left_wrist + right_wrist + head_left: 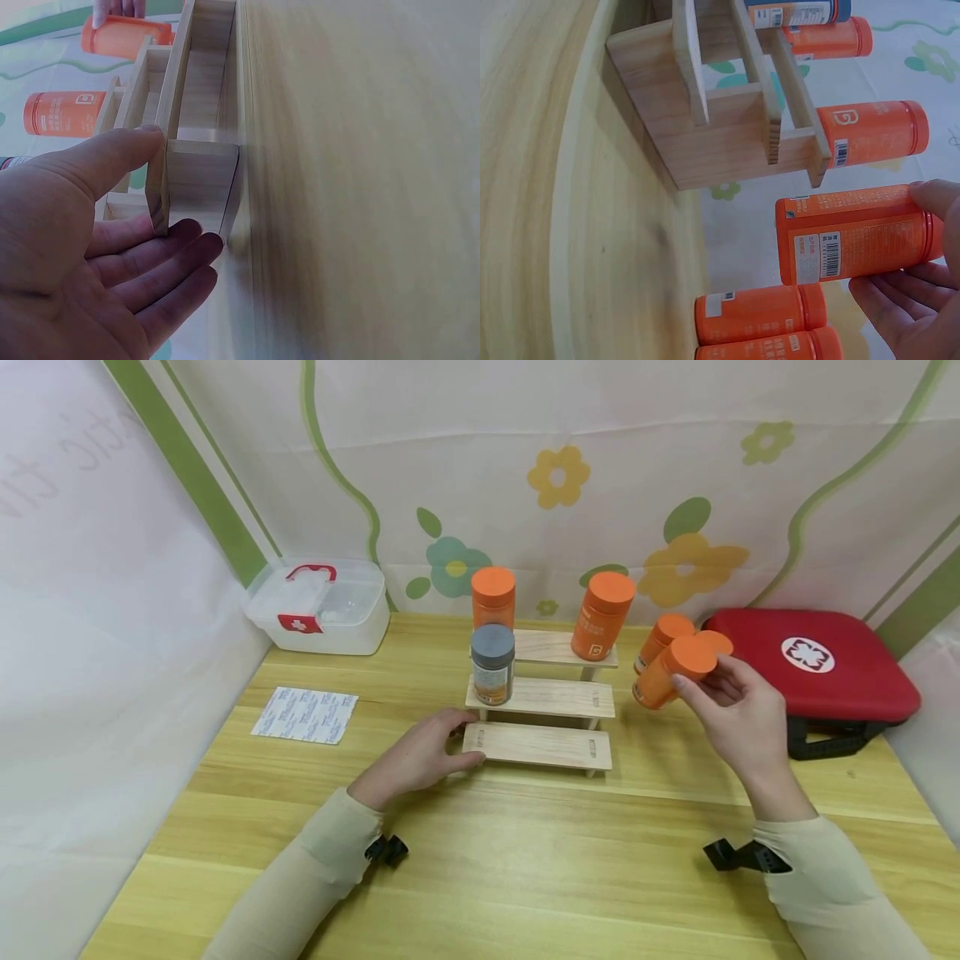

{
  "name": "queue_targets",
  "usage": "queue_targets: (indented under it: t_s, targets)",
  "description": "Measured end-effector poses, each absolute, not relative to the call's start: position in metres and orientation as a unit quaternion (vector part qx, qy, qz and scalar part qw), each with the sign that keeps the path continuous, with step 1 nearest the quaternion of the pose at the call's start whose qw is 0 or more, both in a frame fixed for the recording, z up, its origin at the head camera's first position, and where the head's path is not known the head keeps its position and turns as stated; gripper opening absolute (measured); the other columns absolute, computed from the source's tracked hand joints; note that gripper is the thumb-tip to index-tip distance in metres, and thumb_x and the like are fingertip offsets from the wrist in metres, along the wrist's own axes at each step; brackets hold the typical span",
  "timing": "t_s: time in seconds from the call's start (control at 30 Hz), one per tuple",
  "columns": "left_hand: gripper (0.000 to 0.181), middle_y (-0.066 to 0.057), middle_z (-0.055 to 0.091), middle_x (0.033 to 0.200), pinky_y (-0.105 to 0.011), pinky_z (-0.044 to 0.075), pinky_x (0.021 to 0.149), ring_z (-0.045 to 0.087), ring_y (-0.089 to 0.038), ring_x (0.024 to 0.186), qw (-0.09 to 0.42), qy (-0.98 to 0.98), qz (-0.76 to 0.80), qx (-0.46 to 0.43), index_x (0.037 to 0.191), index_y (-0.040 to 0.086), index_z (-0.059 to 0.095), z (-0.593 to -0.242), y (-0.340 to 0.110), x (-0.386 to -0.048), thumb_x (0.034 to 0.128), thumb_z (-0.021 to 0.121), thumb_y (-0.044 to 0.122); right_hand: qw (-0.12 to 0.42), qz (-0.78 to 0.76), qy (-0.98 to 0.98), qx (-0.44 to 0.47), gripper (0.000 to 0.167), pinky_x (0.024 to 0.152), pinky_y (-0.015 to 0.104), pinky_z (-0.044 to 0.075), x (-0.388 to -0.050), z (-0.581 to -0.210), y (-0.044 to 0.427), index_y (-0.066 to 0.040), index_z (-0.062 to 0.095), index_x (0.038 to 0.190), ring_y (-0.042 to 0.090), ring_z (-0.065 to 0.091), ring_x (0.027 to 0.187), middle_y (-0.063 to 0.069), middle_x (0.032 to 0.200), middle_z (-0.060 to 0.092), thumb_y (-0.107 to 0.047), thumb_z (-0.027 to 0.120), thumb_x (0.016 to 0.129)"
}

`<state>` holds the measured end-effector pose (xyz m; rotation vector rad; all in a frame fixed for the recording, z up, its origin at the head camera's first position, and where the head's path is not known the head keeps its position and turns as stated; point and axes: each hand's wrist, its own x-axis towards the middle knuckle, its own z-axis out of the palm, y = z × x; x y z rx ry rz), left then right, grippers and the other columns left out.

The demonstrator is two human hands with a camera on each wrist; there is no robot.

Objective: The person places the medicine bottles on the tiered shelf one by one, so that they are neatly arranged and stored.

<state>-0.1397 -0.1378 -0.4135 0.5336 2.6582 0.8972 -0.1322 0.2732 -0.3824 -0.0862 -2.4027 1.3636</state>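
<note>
The right hand's (742, 720) fingers clamp an orange cylindrical plastic bottle (663, 679) near its lid (693, 657) — likely light, stiff, slick, best held mid-body — beside the stepped pale-wood rack (536, 746) pinched by the left hand (418, 755).

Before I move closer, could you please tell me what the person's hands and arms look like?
The left hand and right hand are bare, without gloves. Cream-coloured long sleeves cover the visible forearms. A small black fitting shows near each cuff. I see no cables or markings on the sleeves.
</note>
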Motion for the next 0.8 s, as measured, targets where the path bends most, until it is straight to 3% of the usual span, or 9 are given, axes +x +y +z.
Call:
queue_targets:
  t_s: [0.13,0.8]
  targets:
    - [0.067,-0.015,0.059,0.157,-0.052,0.046,0.125,0.057,-0.033,0.147,0.140,0.921,0.311,0.189,0.153,0.006,0.057,-0.414,-0.138,-0.140,0.0999,0.079,0.040,0.208,0.496,-0.843,-0.016,0.054,0.087,0.002,0.054,-0.128,-0.377,0.268,-0.007,0.068,0.144,-0.011,0.067,0.102,-0.028,0.115,0.068,-0.017,0.086,0.094]
    - [0.066,-0.015,0.059,0.157,-0.052,0.046,0.125,0.056,-0.034,0.147,0.138,0.920,0.312,0.193,0.153,0.006,0.058,-0.413,-0.138,-0.140,0.1000,0.079,0.039,0.227,0.516,-0.825,0.025,0.054,0.090,0.005,0.056,-0.113,-0.357,0.251,-0.008,0.069,0.143,-0.005,0.071,0.106,-0.020,0.122,0.072,-0.004,0.085,0.092]
